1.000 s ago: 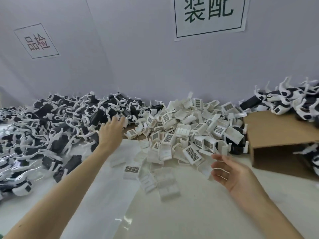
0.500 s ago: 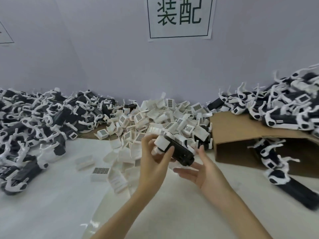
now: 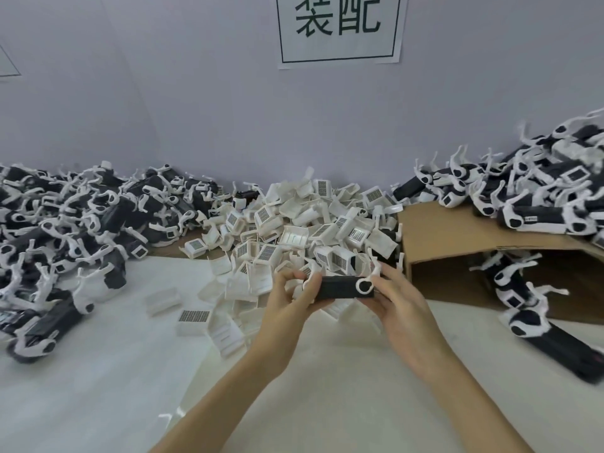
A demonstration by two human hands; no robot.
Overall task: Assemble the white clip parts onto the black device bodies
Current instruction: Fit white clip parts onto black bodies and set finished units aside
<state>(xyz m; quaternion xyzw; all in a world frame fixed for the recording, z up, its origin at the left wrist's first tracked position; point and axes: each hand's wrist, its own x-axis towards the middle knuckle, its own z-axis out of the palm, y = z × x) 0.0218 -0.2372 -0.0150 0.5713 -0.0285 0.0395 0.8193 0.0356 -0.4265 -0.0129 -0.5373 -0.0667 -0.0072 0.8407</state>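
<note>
Both hands grip one black device body [image 3: 338, 287]: the left hand [image 3: 287, 299] at its left end, the right hand [image 3: 397, 305] at the end with the white ring. It is better to keep the body level and steady, then choose a white clip part [image 3: 295, 237] from the pile.

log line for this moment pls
left hand: grips black device body | right hand: holds its other end | white clip pile: behind

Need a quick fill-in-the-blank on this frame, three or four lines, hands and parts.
1. Both hands hold one ____ device body between them.
2. The left hand grips its left end; the right hand grips its ____ end.
3. The heap of loose white clip parts lies ____ the hands.
4. The cardboard box sits on the person's ____ side.

Missing words: black; right; behind; right
</note>
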